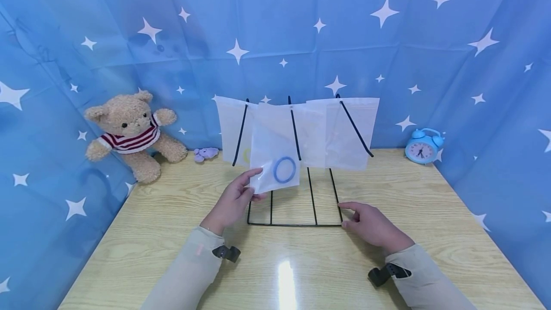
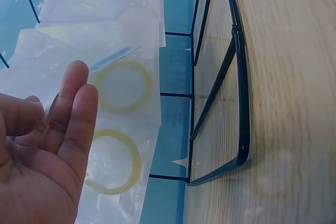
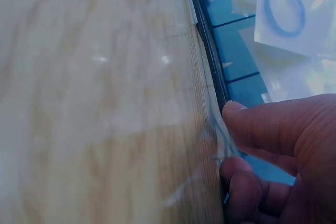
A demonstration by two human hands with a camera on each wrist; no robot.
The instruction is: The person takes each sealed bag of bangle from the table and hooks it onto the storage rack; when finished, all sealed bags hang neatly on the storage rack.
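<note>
A white plastic zip bag (image 1: pixel 275 133) with a blue ring (image 1: pixel 284 170) in it hangs on the middle prong of a black wire rack (image 1: pixel 294 225). My left hand (image 1: pixel 234 200) pinches this bag at its lower left edge, thumb in front and fingers behind. My right hand (image 1: pixel 372 224) grips the front right corner of the rack's base between thumb and fingers. Other zip bags hang on the left and right prongs, such as the right bag (image 1: pixel 353 133). In the left wrist view yellow rings (image 2: pixel 123 85) show through bags behind my left hand (image 2: pixel 47 150).
The rack stands on a wood-patterned table (image 1: pixel 150 252). At the back left sits a teddy bear (image 1: pixel 131 133) in a striped shirt, with a small purple toy (image 1: pixel 205 153) beside it. A blue alarm clock (image 1: pixel 424 146) stands back right. A starry blue curtain (image 1: pixel 280 27) hangs behind.
</note>
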